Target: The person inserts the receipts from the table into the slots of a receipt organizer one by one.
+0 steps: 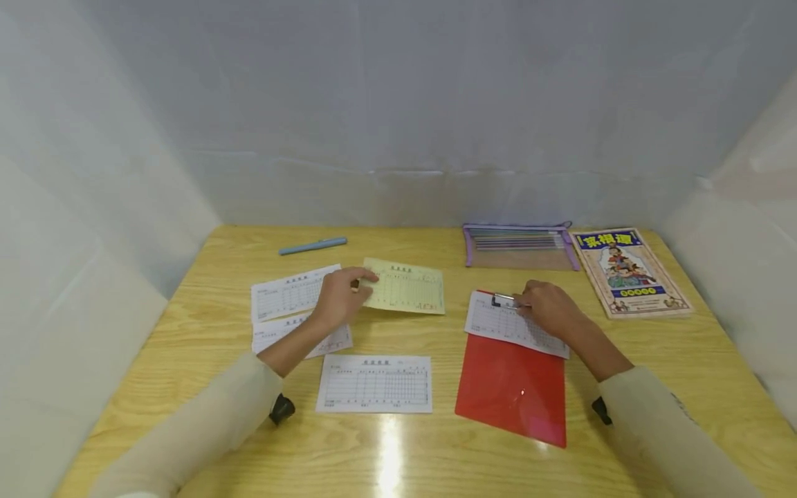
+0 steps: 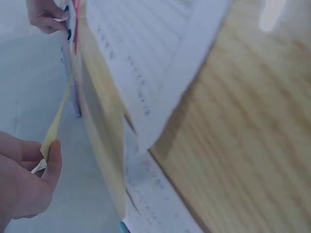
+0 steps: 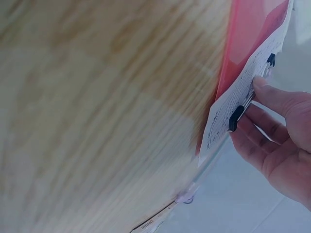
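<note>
My left hand (image 1: 339, 294) pinches the left edge of a yellow form slip (image 1: 406, 287) between thumb and fingers. The slip is held above the table; in the left wrist view it shows nearly edge-on. At the right, my right hand (image 1: 549, 308) grips the metal clip (image 3: 247, 101) at the top of a red clipboard (image 1: 513, 387), thumb on the clip and fingers curled beyond the board's edge. A white printed form (image 1: 495, 321) lies across the top of the clipboard, under the clip; how firmly the clip holds it I cannot tell.
Two white forms (image 1: 280, 296) lie partly behind my left hand, and another white form (image 1: 375, 387) lies front centre. At the back are a blue pen (image 1: 313, 245), a purple-edged zip pouch (image 1: 519, 249) and an illustrated booklet (image 1: 631, 273). Pale sheeting (image 1: 398, 104) surrounds the wooden table.
</note>
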`<state>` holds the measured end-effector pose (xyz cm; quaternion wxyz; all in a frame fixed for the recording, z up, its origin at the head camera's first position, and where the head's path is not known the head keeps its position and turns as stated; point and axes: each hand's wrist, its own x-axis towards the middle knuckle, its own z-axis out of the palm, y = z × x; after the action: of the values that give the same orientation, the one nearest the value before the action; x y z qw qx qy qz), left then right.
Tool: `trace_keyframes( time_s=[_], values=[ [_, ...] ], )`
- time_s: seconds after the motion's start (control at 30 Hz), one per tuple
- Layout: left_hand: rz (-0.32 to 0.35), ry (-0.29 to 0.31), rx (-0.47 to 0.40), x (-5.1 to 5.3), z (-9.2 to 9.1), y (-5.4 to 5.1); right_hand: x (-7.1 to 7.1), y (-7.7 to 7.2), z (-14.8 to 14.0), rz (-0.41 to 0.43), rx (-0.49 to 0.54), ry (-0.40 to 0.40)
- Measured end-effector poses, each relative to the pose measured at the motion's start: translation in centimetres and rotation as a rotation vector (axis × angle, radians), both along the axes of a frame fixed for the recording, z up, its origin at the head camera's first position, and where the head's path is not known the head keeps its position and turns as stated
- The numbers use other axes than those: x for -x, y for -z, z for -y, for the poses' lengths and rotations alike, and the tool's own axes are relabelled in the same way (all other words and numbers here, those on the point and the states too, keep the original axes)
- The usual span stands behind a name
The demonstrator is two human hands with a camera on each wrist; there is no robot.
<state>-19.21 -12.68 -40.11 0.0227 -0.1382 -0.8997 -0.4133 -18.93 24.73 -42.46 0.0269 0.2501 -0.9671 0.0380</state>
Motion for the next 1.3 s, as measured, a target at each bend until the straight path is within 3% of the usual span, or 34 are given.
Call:
trace_keyframes(
  time_s=[0.17, 0.37, 0.7, 1.0, 1.3],
  values=[
    [0.0, -0.007, -0.051, 0.5, -0.4, -1.2, 0.1, 0.0, 0.0, 0.012, 0.009, 0.002],
    [0.063, 0.043, -0.102, 0.6, -2.0, -1.7, 0.1, -0.1, -0.1, 0.038, 0.038, 0.022],
    [0.29, 0.085, -0.156, 0.2, -7.8, -0.4, 0.3, 0.0, -0.4, 0.011, 0.058, -0.019],
    [0.301, 0.177, -0.08, -0.7, -11.4, 1.2, 0.5, 0.0, -0.3, 0.001, 0.08, -0.043],
    [0.341, 0.168, -0.102, -1.4, -13.3, 2.1, 0.5, -0.1, -0.4, 0.016, 0.085, -0.044]
  ],
)
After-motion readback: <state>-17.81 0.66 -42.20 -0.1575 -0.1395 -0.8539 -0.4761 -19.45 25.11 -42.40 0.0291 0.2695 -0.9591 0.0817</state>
